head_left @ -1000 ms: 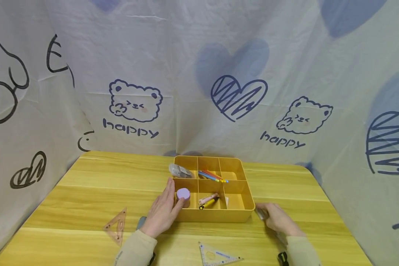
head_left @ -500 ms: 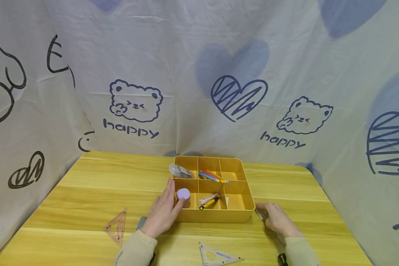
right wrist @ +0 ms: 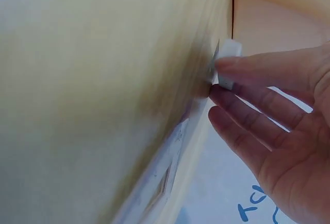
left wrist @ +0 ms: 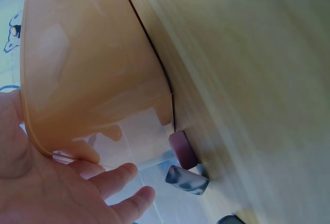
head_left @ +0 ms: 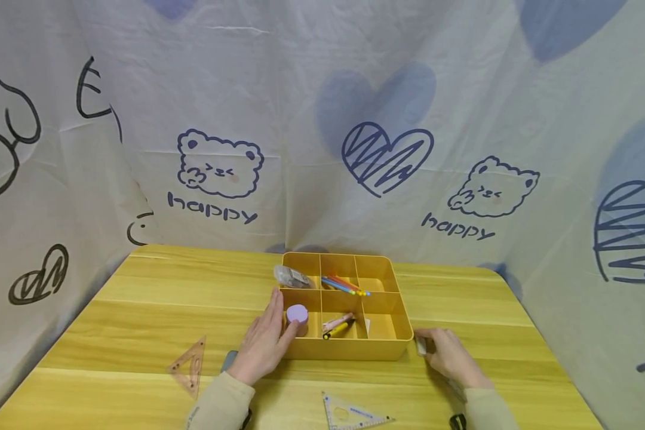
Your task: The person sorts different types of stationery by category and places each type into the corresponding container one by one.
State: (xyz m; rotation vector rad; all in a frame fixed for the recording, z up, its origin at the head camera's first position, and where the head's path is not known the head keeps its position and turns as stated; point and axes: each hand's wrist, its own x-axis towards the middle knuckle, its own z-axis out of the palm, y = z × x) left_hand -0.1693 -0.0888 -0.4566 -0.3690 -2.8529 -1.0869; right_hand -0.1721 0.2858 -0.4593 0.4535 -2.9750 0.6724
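A yellow six-compartment organizer box (head_left: pixel 349 349) stands on the table. My left hand (head_left: pixel 263 340) rests against its front-left corner, fingers straight along the side and thumb over the rim; in the left wrist view the hand (left wrist: pixel 77 188) touches the box wall (left wrist: pixel 87 64). Near the thumb a purple-topped round object (head_left: pixel 297 313) sits in the front-left compartment. Just off the box's front-right corner, my right hand (head_left: pixel 451 355) pinches a small white block, probably an eraser (head_left: pixel 421 345), at the table surface. The right wrist view shows this white block (right wrist: pixel 229 62) between thumb and fingers.
Colored pens (head_left: pixel 344 285), a grey packaged item (head_left: pixel 292 276) and a yellow-black pen (head_left: pixel 338 328) lie in the box. An orange set square (head_left: pixel 189 365) and a clear one (head_left: pixel 352 413) lie in front. Dark red (left wrist: pixel 183 149) and marbled blocks (left wrist: pixel 186 179) sit left of the box.
My right hand has shifted very slightly and the white block it pinches shows a little more upright. The left hand and the box keep their places.
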